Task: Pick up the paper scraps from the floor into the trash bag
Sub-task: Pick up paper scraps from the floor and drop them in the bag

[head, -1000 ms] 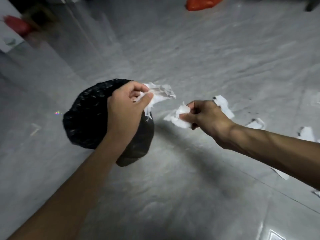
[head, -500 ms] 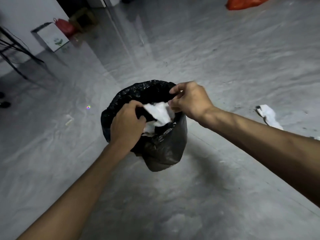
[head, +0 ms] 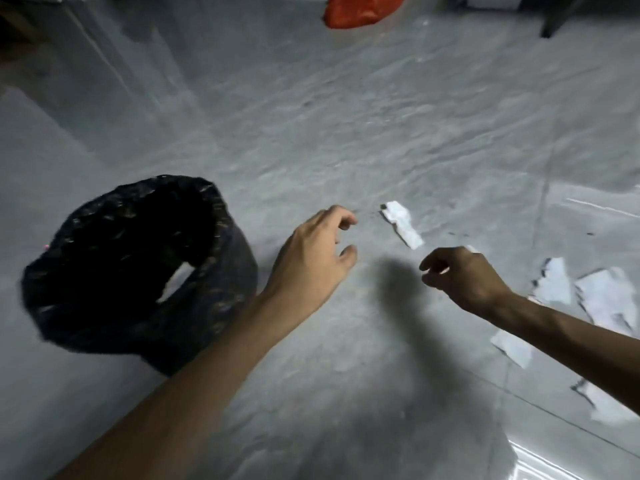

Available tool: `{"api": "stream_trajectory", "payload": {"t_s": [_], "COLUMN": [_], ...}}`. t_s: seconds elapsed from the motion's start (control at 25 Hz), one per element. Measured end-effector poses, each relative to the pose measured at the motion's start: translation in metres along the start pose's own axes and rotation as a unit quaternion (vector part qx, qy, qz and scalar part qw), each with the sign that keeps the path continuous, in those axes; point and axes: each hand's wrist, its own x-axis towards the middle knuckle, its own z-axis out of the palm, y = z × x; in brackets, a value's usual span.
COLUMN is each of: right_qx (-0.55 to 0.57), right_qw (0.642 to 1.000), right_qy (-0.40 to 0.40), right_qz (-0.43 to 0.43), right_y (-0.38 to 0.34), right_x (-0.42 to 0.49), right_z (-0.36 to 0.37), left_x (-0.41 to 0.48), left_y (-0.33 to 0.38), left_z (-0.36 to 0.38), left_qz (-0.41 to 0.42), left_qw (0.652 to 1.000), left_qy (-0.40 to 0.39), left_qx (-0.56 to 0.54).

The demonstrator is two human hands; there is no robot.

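Black trash bag (head: 138, 268) is seen standing on the grey floor (head: 346, 140), mouth open, just left of the left hand (head: 311, 261), not touched by it. Left hand is held w/ fingers loosely curled, thumb apart, nothing gripped. A white paper scrap (head: 401, 223) lies on the floor betw. the two hands, slightly beyond both, untouched. Right hand (head: 460, 275) is held w/ fingers curled inward; nothing is seen gripped in it. More paper scraps (head: 602, 299) are scattered right of the right hand. An orange bag (head: 360, 8) lies far beyond both hands.
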Motion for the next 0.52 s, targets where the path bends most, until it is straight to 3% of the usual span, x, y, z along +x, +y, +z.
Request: {"api": "stream_trajectory", "payload": {"t_s": [0.24, 0.36, 0.52], "right_qx": [-0.127, -0.097, 0.033], "right_qw": [0.992, 0.994, 0.993], "right_qy": [0.022, 0.037, 0.116], "right_qz": [-0.012, -0.039, -0.020], "right_y": [0.079, 0.083, 0.086], "right_x": [0.030, 0.040, 0.028], "right_z": [-0.002, 0.009, 0.001], "left_x": [0.056, 0.093, 0.140], "left_y": [-0.008, -0.018, -0.029], "left_z": [0.096, 0.136, 0.176], "left_qz": [-0.032, -0.031, -0.038], "left_qw": [0.991, 0.989, 0.979], "left_qy": [-0.133, -0.136, -0.161], "left_qx": [0.010, 0.046, 0.118]}}
